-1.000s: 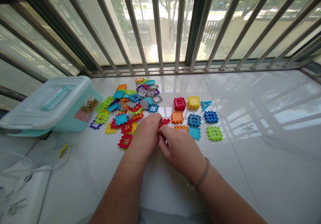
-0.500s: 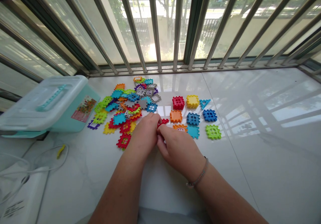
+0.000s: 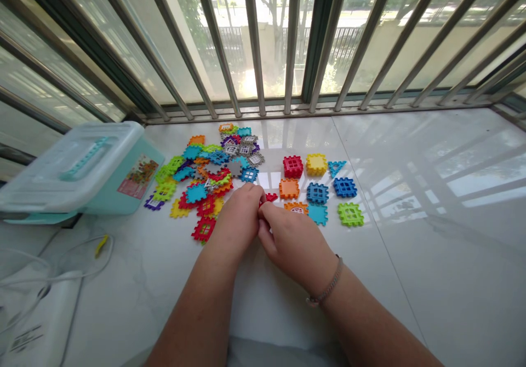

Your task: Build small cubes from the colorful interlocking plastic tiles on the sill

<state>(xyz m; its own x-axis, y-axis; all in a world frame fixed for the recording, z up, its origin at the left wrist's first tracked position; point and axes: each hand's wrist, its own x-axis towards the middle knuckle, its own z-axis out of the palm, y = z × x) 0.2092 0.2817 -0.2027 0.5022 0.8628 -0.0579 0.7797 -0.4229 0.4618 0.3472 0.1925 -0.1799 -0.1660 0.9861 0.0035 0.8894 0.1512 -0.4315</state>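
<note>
Red plastic block tile (image 3: 270,196) sits between our left hand (image 3: 239,222) and right hand (image 3: 293,244). Our fingers (image 3: 266,235) pinch it narrowly.

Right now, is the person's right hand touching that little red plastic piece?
Touching: the head view shows the right hand pressed against the red interlocking plastic piece, which pokes up from between the hands.

I log one white marble-look surface (image 3: 415,257) carrying a heap of multicoloured interlocking plastic blocks (image 3: 205,175), nine separate blocks (image 3: 317,193) laid out right of the heap, a teal storage box with pale lid (image 3: 82,175) at left, and a white cable (image 3: 78,263) near it.
</note>
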